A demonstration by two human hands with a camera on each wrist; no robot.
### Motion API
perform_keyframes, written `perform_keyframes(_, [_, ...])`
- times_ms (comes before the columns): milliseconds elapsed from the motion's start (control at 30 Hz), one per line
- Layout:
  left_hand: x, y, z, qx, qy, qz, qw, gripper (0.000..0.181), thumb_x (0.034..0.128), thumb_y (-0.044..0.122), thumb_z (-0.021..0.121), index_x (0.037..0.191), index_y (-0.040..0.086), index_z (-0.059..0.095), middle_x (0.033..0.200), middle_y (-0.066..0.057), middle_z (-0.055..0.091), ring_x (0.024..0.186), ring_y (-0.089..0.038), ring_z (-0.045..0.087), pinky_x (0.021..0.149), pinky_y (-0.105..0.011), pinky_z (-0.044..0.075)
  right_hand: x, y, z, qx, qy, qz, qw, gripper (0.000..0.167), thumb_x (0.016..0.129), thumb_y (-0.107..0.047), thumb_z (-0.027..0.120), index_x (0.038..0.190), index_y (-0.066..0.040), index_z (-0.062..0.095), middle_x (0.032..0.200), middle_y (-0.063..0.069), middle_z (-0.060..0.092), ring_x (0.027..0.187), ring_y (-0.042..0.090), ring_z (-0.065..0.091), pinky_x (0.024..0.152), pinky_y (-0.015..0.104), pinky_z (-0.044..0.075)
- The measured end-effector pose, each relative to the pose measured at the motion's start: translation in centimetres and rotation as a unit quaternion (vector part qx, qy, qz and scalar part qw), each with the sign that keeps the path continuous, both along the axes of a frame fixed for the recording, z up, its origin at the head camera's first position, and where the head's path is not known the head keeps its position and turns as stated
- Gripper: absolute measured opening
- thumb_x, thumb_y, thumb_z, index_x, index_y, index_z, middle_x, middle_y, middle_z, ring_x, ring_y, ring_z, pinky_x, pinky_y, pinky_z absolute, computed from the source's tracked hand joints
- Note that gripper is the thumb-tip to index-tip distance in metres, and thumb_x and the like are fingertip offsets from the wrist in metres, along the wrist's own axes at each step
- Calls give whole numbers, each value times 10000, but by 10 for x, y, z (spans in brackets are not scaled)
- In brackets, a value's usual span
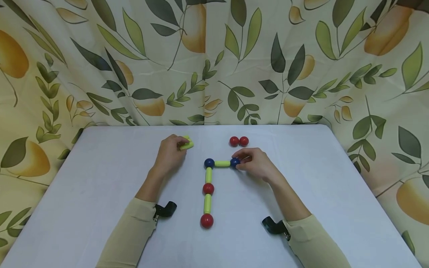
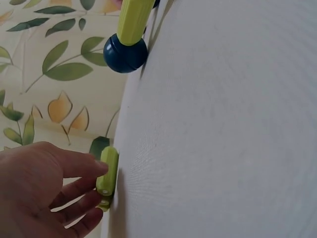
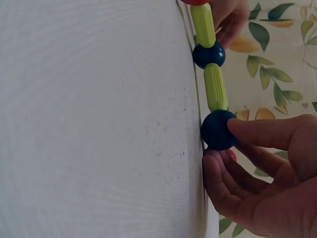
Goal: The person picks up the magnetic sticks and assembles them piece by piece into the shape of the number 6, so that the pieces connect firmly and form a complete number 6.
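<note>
Blue end ball (image 1: 236, 163): gripped by the right grip (image 1: 255, 163), pinched between thumb and fingertips. In the right wrist view the thumb bears directly on its surface.

From this ball a yellow-green crossbar rod (image 1: 222, 163) runs left of the right grip to a blue corner ball (image 1: 209, 163). There the line turns at about a right angle. An upper rod (image 1: 209, 175) leads toward the person to a red middle ball (image 1: 208, 188), and a lower rod (image 1: 207, 204) continues to a red end ball (image 1: 206, 221). In all, 4 balls and 3 rods are joined, to the right of the left grip and to the left of the right grip.

Left grip (image 1: 170, 152): closed on loose yellow-green rods (image 1: 187, 146), which project at its fingertips. At least 2 are visible, close together; the exact count cannot be told, as the fingers cover part of them.

Beyond the right grip, a loose red ball (image 1: 234, 141) and a 2nd loose red ball (image 1: 244, 141) lie side by side on the white worktop (image 1: 107, 167). Beyond both grips hangs a curtain (image 1: 254, 89) printed with leaves and fruit.
</note>
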State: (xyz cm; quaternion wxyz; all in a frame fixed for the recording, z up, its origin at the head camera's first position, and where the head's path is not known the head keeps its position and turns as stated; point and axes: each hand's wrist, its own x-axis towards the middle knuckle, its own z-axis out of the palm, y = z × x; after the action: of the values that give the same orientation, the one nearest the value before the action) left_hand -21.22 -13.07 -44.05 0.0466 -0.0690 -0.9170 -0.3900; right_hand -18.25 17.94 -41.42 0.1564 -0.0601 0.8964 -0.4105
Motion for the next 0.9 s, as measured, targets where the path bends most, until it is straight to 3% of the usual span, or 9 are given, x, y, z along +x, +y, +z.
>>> perform_keyframes(267, [0,2,-2,-99,31,-123,9999,259,892,-38,711,1138,24,766,1069,-146,667,997,-291,664,901,-414,578,0,1,0,28,22,-16,10000,325,937,-95,749,1260,-124,730,1206,117,706,1075,288,614,921,375,541])
perform_keyframes(900, [0,2,-3,-167,-101,-124,9997,249,908,-27,695,1136,48,758,1108,-132,697,1030,-282,661,952,-426,568,0,1,-1,21,-2,-13,10000,331,931,-91,752,1260,-116,732,1207,127,699,1066,285,611,907,362,541])
